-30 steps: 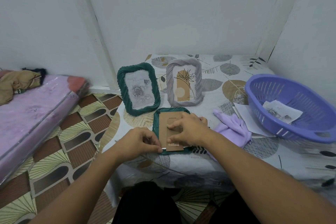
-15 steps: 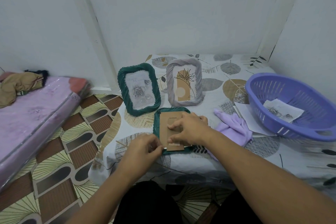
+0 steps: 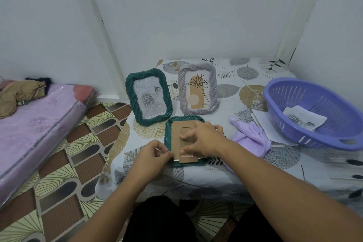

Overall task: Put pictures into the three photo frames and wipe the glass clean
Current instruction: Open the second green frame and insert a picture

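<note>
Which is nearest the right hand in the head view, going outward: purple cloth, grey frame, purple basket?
From the right hand:
1. Purple cloth, just to its right on the table.
2. Grey frame, standing behind it, toward the wall.
3. Purple basket, farthest, at the table's right side.

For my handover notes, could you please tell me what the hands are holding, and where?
Both work the face-down green frame: the right hand presses its cardboard backing; the left hand pinches at the backing's near-left edge.
</note>
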A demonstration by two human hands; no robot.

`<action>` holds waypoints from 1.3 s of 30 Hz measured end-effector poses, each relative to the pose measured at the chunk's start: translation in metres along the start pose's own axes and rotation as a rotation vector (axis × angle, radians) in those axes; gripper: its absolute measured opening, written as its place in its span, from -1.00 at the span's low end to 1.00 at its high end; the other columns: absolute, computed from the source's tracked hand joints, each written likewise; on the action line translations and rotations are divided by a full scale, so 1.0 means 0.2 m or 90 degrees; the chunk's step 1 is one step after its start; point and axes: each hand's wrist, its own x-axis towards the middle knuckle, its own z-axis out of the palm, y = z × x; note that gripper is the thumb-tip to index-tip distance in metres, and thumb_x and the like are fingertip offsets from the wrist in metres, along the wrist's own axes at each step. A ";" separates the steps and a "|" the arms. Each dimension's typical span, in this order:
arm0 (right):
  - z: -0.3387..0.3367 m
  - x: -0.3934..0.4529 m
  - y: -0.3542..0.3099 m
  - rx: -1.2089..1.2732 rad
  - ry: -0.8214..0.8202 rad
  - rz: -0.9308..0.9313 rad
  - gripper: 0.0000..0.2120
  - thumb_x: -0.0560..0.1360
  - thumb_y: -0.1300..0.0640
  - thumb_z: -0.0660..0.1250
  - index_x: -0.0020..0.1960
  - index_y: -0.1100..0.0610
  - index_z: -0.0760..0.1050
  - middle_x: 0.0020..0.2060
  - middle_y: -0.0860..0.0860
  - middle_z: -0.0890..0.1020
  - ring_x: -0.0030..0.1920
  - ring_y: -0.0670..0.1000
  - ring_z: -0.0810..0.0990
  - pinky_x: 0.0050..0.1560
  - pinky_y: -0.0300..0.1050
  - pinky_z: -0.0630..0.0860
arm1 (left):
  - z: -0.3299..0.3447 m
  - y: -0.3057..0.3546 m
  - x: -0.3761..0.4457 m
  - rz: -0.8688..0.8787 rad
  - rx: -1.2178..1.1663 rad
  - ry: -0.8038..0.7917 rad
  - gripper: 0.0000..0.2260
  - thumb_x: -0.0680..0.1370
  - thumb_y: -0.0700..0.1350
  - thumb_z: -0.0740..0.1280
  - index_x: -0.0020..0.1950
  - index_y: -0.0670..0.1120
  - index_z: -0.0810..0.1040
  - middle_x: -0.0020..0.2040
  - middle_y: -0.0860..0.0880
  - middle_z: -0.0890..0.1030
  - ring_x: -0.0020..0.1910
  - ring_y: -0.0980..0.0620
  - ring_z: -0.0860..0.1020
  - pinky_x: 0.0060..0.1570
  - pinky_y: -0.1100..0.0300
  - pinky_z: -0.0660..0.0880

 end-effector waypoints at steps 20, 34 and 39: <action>-0.11 -0.03 0.13 0.050 -0.010 -0.048 -0.79 0.56 -0.18 0.34 0.16 -0.26 0.64 0.16 -0.25 0.66 0.23 -0.14 0.51 0.51 0.30 -0.02 | 0.07 0.08 0.22 0.059 -0.065 -0.179 -0.75 0.45 -0.11 0.57 0.11 0.06 0.71 -0.31 0.05 0.46 -0.30 0.07 0.46 -0.23 0.21 0.42; -0.14 -0.10 0.15 -0.028 -0.034 -0.101 -0.67 0.27 -0.26 0.56 -0.04 -0.15 0.66 0.10 -0.25 0.67 0.06 -0.16 0.53 0.40 0.20 0.10 | 0.08 0.09 0.25 0.004 -0.087 -0.194 -0.75 0.44 -0.18 0.58 0.09 0.00 0.72 -0.41 0.15 0.52 -0.34 0.13 0.51 -0.23 0.28 0.45; -0.11 -0.11 0.17 -0.014 -0.002 -0.108 -0.71 0.28 -0.17 0.53 -0.04 -0.14 0.64 0.07 -0.25 0.66 0.07 -0.15 0.54 0.46 0.22 0.00 | 0.08 0.09 0.25 0.004 -0.084 -0.195 -0.76 0.45 -0.18 0.57 0.09 -0.01 0.71 -0.46 0.18 0.53 -0.38 0.17 0.51 -0.26 0.32 0.44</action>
